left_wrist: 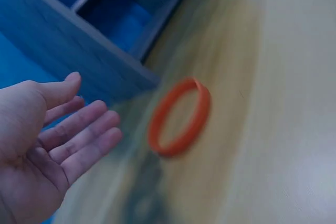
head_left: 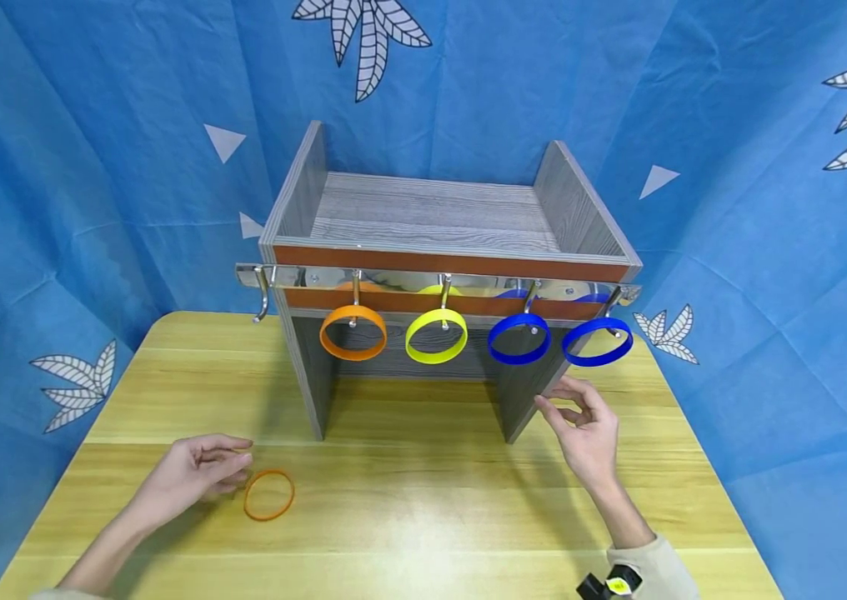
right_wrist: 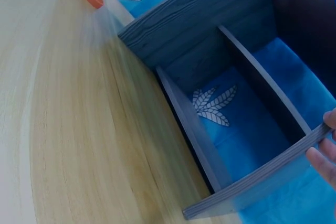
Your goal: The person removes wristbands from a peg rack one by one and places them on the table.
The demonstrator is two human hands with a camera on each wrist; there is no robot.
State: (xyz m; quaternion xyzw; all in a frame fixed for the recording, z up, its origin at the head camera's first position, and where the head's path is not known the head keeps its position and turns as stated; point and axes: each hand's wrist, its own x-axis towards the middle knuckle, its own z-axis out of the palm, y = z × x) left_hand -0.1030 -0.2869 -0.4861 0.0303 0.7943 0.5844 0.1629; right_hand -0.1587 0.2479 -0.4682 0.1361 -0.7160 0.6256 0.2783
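Note:
An orange wristband (head_left: 269, 495) lies on the wooden table, also seen in the left wrist view as an orange wristband (left_wrist: 180, 118). My left hand (head_left: 202, 469) hovers just left of it, fingers loosely extended and holding nothing. At the right, my right hand (head_left: 584, 425) grips the front edge of the grey wooden shelf's (head_left: 423, 200) right side panel between thumb and fingers. Across the shelf front runs a metal hook rail (head_left: 401, 279). From its hooks hang an orange wristband (head_left: 354, 355), a yellow wristband (head_left: 434, 357) and two blue wristbands (head_left: 518, 358).
The leftmost hook (head_left: 262, 296) on the rail carries no band. Both rail ends stick out past the shelf's sides. A blue curtain (head_left: 131, 125) with leaf prints encloses the wooden table (head_left: 408, 517) at the back and sides.

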